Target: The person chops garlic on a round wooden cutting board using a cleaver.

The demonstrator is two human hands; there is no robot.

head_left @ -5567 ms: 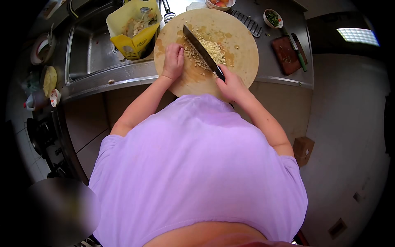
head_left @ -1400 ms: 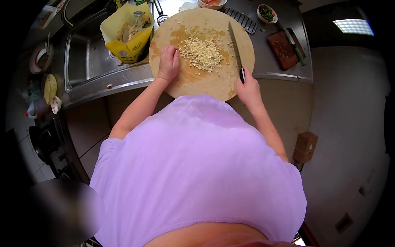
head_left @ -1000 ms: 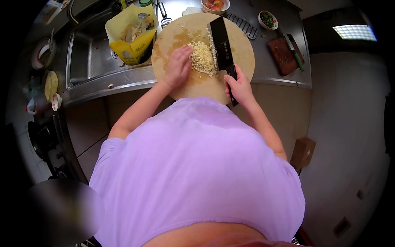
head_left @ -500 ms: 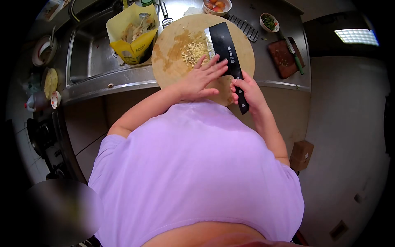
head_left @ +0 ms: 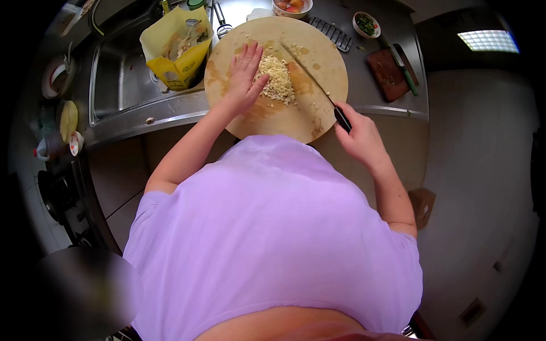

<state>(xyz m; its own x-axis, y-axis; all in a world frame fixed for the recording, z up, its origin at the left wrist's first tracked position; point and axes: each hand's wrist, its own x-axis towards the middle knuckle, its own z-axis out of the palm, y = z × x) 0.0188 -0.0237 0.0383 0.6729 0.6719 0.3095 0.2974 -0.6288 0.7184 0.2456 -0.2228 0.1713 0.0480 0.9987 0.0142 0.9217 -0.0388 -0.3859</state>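
A heap of finely chopped pale food, perhaps garlic, lies on the round wooden chopping board. My left hand is at the heap's left side, fingers stretched out and thumb at its edge; it holds nothing. In my right hand, closed round the black handle, is a cleaver. Its blade stands edge-on to the camera, over the board to the right of the heap, apart from most of the pieces. Small wet patches and loose bits are scattered over the board.
Left of the board stand a yellow bag with scraps and a steel sink. Behind are a peeler, a bowl of reddish fruit and a black rack. Rightward sit a bowl of chopped greens and a brown board bearing a green-handled knife.
My left hand has moved left from the cleaver's blade to the heap's left side. The cleaver has turned from lying flat to edge-on, and the heap looks more gathered.
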